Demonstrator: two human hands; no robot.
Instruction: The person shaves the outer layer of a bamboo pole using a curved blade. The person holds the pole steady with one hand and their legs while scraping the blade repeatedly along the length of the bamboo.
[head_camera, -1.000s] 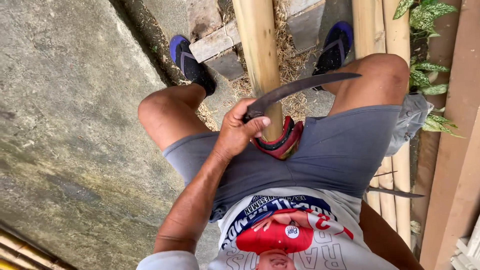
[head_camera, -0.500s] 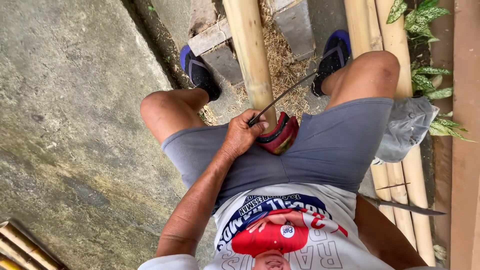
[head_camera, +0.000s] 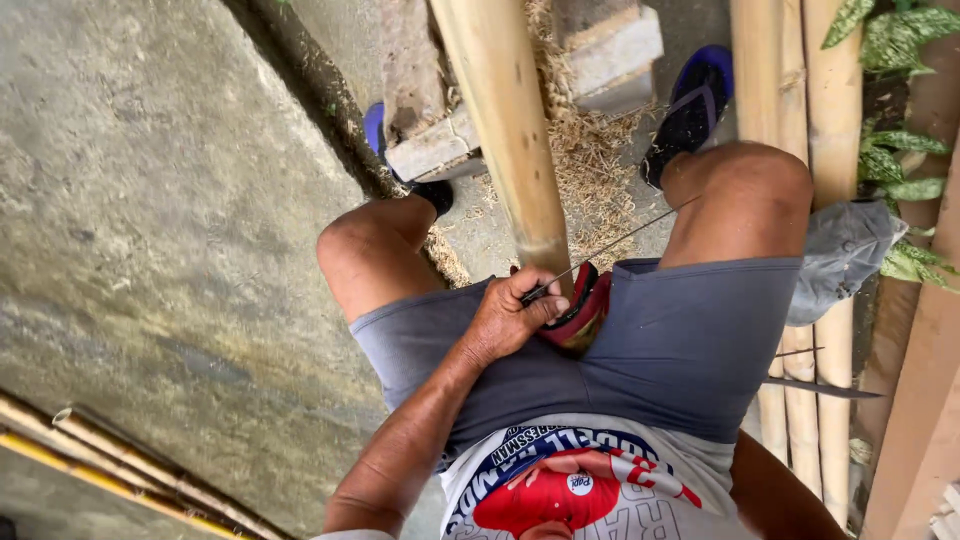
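Observation:
I am seated with a thick bamboo pole (head_camera: 505, 130) running between my knees, its near end at my lap against a red and black pad (head_camera: 592, 305). My left hand (head_camera: 510, 320) grips the handle of a long knife (head_camera: 620, 240). The thin blade is seen edge-on and lies across the pole toward my right knee. My right hand is hidden; only the forearm shows at the lower right. A dark pointed blade (head_camera: 825, 390) sticks out beside my right thigh.
Concrete blocks (head_camera: 600, 50) prop the pole, with shavings (head_camera: 585, 150) on the ground around them. More bamboo poles (head_camera: 800, 100) lie at the right beside green leaves (head_camera: 900, 40) and a grey cloth (head_camera: 840, 260). Thin bamboo canes (head_camera: 110, 460) lie at the lower left.
The knife blade has turned from showing its broad side to edge-on, and it now lies closer against the pole. My left hand stays at the pole's near end.

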